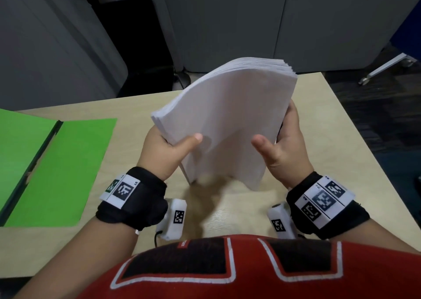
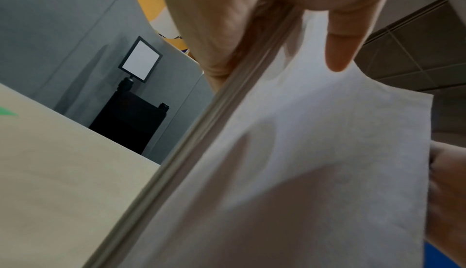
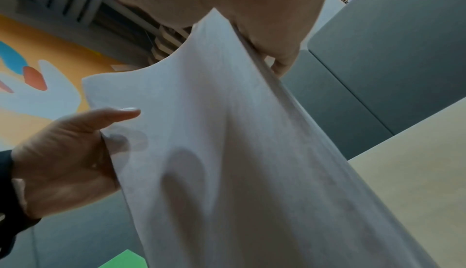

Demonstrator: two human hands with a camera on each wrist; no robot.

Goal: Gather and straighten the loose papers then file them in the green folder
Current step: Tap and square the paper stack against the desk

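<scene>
A thick stack of white papers (image 1: 227,121) stands on end over the middle of the table (image 1: 307,107), its top bowed away from me. Whether its bottom edge touches the wood I cannot tell. My left hand (image 1: 177,142) grips the stack's left edge, thumb on the front sheet and fingers behind. My right hand (image 1: 280,143) holds the right edge, fingers curled behind, thumb at the front. The left wrist view shows the stack (image 2: 315,162) edge-on under my thumb (image 2: 337,59). The open green folder (image 1: 59,169) lies flat to the left.
Grey partition panels (image 1: 227,25) rise behind the table's far edge, with a dark gap and a black stand (image 2: 128,120) at the back left. A metal furniture leg (image 1: 385,68) stands on the carpet at the right. My red shirt (image 1: 227,271) is against the near edge.
</scene>
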